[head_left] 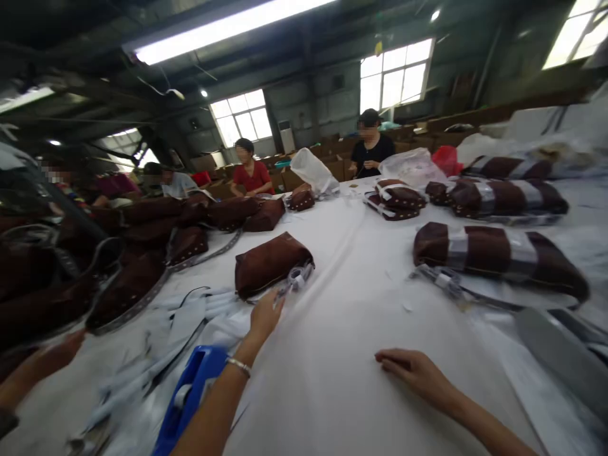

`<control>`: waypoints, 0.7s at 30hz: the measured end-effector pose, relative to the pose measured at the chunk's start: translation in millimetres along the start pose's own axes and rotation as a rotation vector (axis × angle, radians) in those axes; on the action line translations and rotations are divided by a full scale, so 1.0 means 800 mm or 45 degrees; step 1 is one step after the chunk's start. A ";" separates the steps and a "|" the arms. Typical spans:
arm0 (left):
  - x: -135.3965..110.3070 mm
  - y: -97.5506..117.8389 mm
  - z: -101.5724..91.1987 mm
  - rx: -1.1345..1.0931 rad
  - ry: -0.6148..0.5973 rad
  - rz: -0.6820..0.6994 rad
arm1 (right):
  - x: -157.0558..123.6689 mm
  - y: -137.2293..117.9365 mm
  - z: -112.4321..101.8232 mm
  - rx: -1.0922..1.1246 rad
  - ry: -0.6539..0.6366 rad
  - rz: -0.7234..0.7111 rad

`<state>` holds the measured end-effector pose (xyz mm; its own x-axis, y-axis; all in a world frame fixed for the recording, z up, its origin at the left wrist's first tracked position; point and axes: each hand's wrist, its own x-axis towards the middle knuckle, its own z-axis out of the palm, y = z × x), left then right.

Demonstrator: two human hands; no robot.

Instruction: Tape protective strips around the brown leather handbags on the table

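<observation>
Two bare hands and one brown bag, with our left hand the nearer.

We see the dark brown soft fabric bag (270, 263) lying flat on the white-covered worktable (342, 354), its long axis running across our view. Our left hand (265, 315) reaches straight at the bag's near edge, fingers stretched forward and gripping nothing. They touch the edge or stop just short of it, beside the bag's white wrapped strap (298, 277), and the blur hides which. Our right hand (412, 370) rests palm-down and empty, fingers together, well apart to the right of the bag. A blue plastic tape dispenser (190, 392) sits left of the bag, nearer us.
</observation>
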<state>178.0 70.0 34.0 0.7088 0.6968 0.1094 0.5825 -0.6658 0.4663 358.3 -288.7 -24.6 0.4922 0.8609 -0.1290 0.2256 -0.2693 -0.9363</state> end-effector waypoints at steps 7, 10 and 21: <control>0.075 -0.003 0.024 0.087 -0.264 -0.003 | -0.020 0.024 0.029 -0.170 0.278 -0.090; 0.092 0.005 0.007 -0.005 -0.305 -0.003 | -0.027 0.029 0.035 -0.237 0.313 -0.181; 0.097 0.148 -0.216 -1.028 0.110 -0.012 | -0.038 -0.017 0.052 -0.222 0.303 -0.313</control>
<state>233.6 91.6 249.1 0.6526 0.7418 0.1544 0.0981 -0.2849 0.9535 305.4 -292.8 -21.3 0.5824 0.7901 0.1912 0.4908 -0.1542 -0.8575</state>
